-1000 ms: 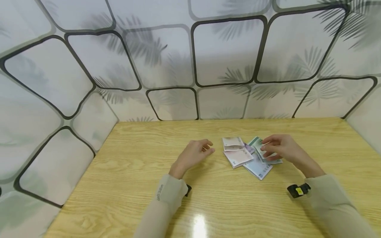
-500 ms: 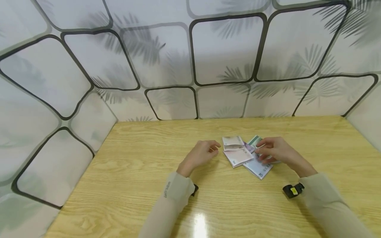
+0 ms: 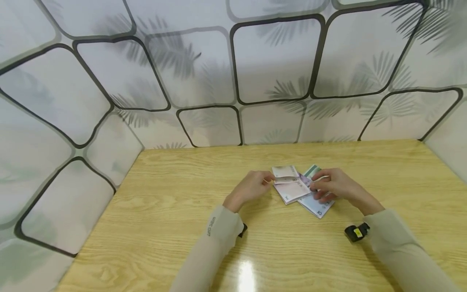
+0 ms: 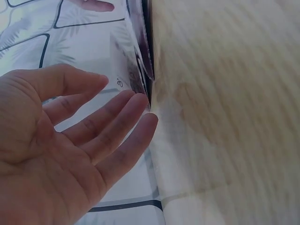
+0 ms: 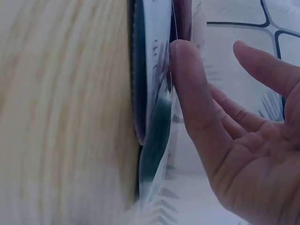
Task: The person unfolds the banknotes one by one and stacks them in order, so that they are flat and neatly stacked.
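nearest: two pale sleeves [image 3: 204,253] reached in over a wood table [image 3: 292,251], black wrist unit [image 3: 354,233] with a yellow patch by the right cuff. left hand [image 3: 249,187] was at the left side of the notes, fingers loosely bent, thumb apart, nothing gripped; fingertips right at the note edge, couldn't tell if they touched. right hand [image 3: 337,186] was over the right side, fingers spread and relaxed, no grip; one digit seemed to touch the notes in its wrist view.

notes lay mid-table between the hands, overlapping: blue note [image 3: 316,206] closest, folded pink note [image 3: 292,192] lapping its left side, purple note [image 3: 305,179] peeking out behind, then beige note [image 3: 285,172] with its fold standing a bit open, green note [image 3: 311,170] at the back right, partly behind the right fingers. far: patterned wall [image 3: 271,61], leaf prints.

step in hand looked like getting fingers to the notes — contact at most, no pick. next move called for thumb against fingertips on one edge, light pinch, without dragging the neighbours
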### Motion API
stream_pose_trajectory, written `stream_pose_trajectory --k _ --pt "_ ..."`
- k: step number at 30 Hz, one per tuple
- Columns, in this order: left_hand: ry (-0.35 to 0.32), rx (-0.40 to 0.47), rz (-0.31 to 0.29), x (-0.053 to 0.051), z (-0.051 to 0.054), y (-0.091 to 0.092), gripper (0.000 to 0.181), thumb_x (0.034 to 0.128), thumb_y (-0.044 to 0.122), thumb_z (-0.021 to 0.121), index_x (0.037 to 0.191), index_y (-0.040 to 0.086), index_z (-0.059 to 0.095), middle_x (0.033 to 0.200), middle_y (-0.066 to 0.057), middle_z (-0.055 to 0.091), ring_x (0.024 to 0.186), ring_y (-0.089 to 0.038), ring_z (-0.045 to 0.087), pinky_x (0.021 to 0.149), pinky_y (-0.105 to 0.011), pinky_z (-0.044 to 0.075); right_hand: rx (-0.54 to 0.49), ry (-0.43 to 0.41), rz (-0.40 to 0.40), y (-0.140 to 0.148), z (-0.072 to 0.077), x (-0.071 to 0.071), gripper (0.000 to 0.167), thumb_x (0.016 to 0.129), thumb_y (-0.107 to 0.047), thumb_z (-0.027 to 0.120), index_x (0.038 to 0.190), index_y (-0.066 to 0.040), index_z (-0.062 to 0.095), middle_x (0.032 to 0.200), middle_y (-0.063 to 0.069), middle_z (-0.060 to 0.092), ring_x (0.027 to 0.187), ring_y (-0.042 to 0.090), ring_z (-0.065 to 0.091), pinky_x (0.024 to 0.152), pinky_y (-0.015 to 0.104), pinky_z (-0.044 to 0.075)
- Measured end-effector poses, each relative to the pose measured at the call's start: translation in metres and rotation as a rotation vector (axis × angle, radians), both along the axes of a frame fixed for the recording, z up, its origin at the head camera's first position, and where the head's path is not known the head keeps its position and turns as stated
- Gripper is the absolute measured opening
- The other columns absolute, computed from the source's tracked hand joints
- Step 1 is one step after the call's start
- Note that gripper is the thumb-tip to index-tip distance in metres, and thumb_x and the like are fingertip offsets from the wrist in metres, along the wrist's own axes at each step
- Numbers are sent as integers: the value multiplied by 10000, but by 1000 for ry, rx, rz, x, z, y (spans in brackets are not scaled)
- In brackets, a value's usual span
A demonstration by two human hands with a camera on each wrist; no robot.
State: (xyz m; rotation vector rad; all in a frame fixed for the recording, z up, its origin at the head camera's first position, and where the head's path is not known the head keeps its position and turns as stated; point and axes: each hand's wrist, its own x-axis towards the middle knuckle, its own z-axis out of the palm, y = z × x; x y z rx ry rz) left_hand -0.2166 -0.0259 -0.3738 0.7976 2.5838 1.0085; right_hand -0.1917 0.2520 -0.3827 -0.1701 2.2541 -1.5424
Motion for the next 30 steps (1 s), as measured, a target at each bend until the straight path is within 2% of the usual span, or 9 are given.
stream_pose_trajectory --k 7,10,12,13,15,17,19,26,30 --pt "-13 2 -13 -4 1 4 282 966 -26 595 1237 -36 673 1213 -191 686 1124 -283 654 895 -287 557 -21 -13 1 -3 0 -1 435 1022 -98 565 1310 191 413 928 106 713 764 198 705 651 342 624" --pt "-39 -4 -14 -3 0 8 311 956 1 647 1264 -39 660 1069 -144 710 866 -167 649 717 -181 506 -21 -22 -2 -5 0 -1 447 1010 -95 570 1317 189 414 905 112 710 759 201 705 646 335 623" --pt "-59 -13 -17 -3 0 10 360 946 27 687 1297 -37 639 886 -107 666 679 -109 532 604 -163 412 -16 -30 -1 -6 1 -1 457 1005 -96 570 1322 192 410 900 109 710 762 200 705 646 331 622" --pt "-61 -20 -22 -3 0 11 391 938 39 708 1314 -36 629 896 -101 665 670 -95 478 602 -168 383 -15 -32 -1 -7 1 -1 466 1005 -97 569 1329 195 405 902 111 712 766 201 704 648 331 623" --pt "-66 -33 -38 -3 2 14 460 921 58 743 1349 -32 603 952 -108 677 710 -114 481 651 -190 402 -13 -36 -2 -7 1 -1 478 1011 -100 559 1343 200 392 912 110 712 782 202 705 659 334 625" --pt "-71 -45 -48 -3 3 17 520 895 67 779 1369 -27 588 1152 -135 685 914 -145 577 827 -207 466 -15 -37 -3 -6 1 -1 478 1019 -106 548 1347 202 388 929 108 713 797 203 706 670 339 627" --pt "-66 -55 -49 -3 4 20 567 864 73 815 1373 -22 586 1371 -150 605 1144 -194 558 998 -255 444 -20 -38 -5 -6 2 -1 483 1026 -114 538 1357 202 383 946 111 709 817 206 705 689 345 628" --pt "-40 -107 -19 -2 1 31 628 792 87 882 1349 -16 611 1344 -127 624 1046 -162 561 930 -219 463 -58 -27 12 -7 1 0 433 1057 -127 496 1334 196 414 1044 181 682 861 232 698 722 361 628" --pt "-35 -140 -6 0 -2 34 633 780 81 890 1345 -3 617 1348 -122 618 1146 -202 566 995 -250 459 -75 -35 9 -8 -2 1 410 1057 -125 511 1310 190 441 1025 172 686 856 235 705 737 352 626"
